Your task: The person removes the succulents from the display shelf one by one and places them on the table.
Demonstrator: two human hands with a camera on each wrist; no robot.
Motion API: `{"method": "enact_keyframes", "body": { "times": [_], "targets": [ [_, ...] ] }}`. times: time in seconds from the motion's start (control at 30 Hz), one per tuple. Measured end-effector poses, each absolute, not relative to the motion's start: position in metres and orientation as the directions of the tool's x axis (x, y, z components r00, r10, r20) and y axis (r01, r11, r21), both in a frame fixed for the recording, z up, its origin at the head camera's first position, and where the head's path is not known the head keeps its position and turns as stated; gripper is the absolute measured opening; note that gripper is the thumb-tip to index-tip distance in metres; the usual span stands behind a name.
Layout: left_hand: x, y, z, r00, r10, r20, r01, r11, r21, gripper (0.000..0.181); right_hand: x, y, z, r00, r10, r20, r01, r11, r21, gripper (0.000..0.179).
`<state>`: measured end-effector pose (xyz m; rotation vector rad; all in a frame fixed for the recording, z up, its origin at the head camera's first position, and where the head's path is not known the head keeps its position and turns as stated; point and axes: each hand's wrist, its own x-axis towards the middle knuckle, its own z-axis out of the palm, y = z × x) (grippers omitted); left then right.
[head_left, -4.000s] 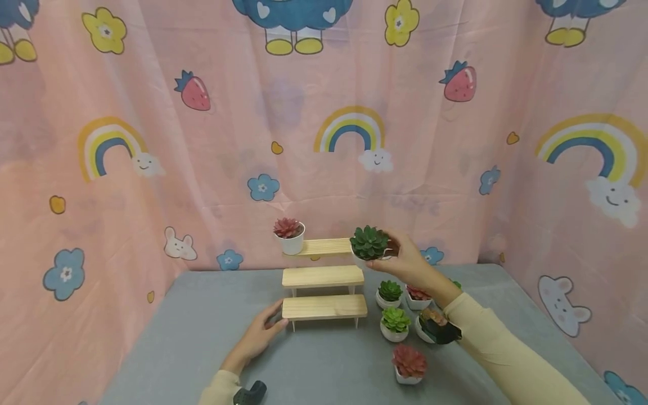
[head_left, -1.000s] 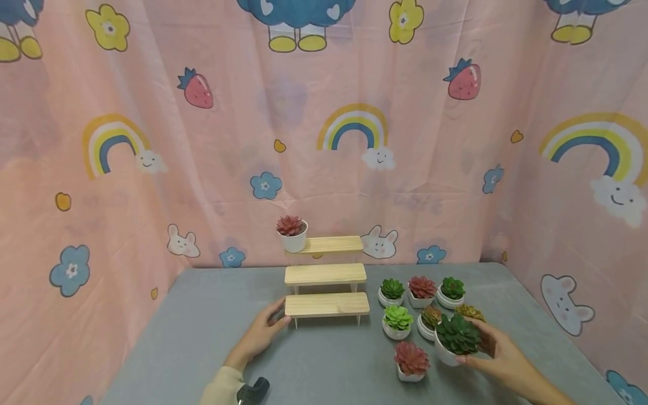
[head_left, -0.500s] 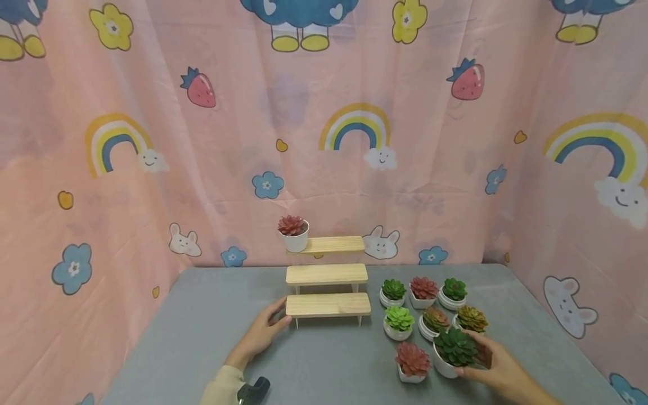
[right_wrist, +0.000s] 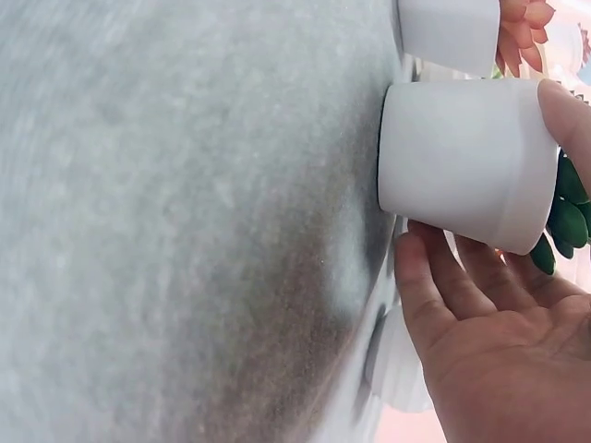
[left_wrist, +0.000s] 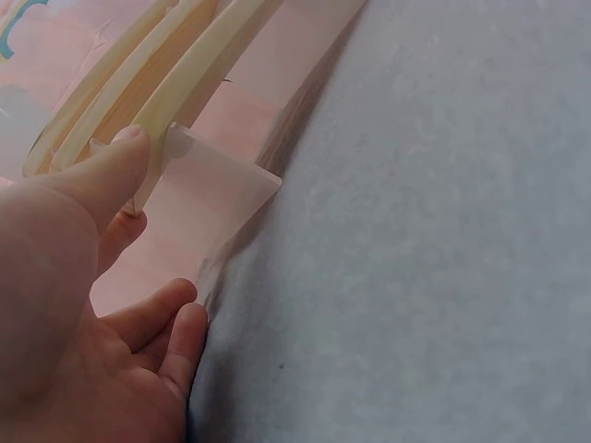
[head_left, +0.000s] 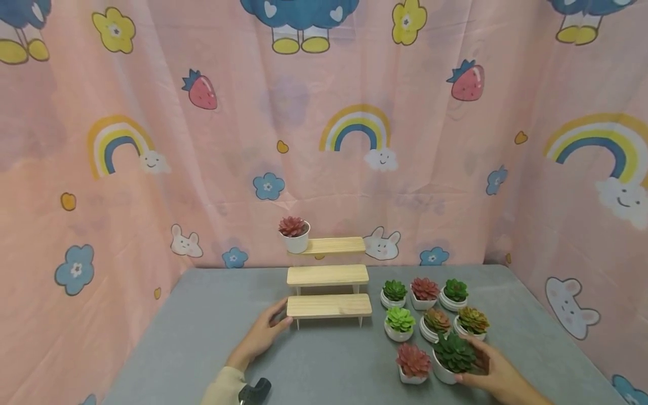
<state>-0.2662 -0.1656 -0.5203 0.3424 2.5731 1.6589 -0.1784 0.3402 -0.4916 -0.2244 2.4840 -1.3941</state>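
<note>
A three-tier wooden plant stand (head_left: 329,305) stands on the table. My left hand (head_left: 261,334) holds the left end of its lowest step. In the left wrist view the thumb (left_wrist: 115,166) lies on the board's edge and a finger shows beneath it. My right hand (head_left: 493,368) grips a dark green potted succulent (head_left: 454,353) at the right front. In the right wrist view its white pot (right_wrist: 466,161) rests on the table, the thumb at the rim and the fingers along the side. A red succulent in a white pot (head_left: 295,242) sits on the top step's left end.
Several small potted succulents crowd the right side: a red one (head_left: 413,363) beside the held pot, a bright green one (head_left: 400,320), and a yellowish one (head_left: 473,320) just behind my right hand. A pink patterned curtain (head_left: 324,208) hangs behind the grey table (head_left: 177,337).
My right hand has brought the dark green succulent from the top step's right end down to the front of the pot group, lowering it onto the table. My left hand stays at the stand.
</note>
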Motion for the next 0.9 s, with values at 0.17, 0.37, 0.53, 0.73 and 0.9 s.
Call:
{"method": "enact_keyframes", "body": {
  "times": [0.17,0.37,0.53,0.73,0.9],
  "targets": [
    [-0.265,-0.165,-0.519,-0.973,0.223,0.067,0.152,0.387,0.910,0.063,-0.178,0.342,-0.493,-0.941,-0.302,-0.152,-0.034,0.531,-0.847,0.081],
    [-0.267,-0.165,-0.521,-0.973,0.222,0.069,0.152,0.385,0.910,0.064,-0.174,0.348,-0.483,-0.932,-0.338,-0.129,-0.068,0.514,-0.855,0.077],
    [-0.269,-0.165,-0.520,-0.972,0.222,0.071,0.155,0.388,0.908,0.063,-0.173,0.356,-0.463,-0.931,-0.365,0.025,-0.217,0.496,-0.841,0.068],
    [-0.269,-0.164,-0.520,-0.973,0.217,0.074,0.157,0.395,0.905,0.063,-0.178,0.348,-0.435,-0.906,-0.357,0.228,-0.395,0.521,-0.756,0.065],
    [-0.267,-0.164,-0.521,-0.973,0.218,0.074,0.157,0.392,0.906,0.063,-0.186,0.330,-0.415,-0.904,-0.364,0.226,-0.398,0.518,-0.757,0.063]
  ]
}}
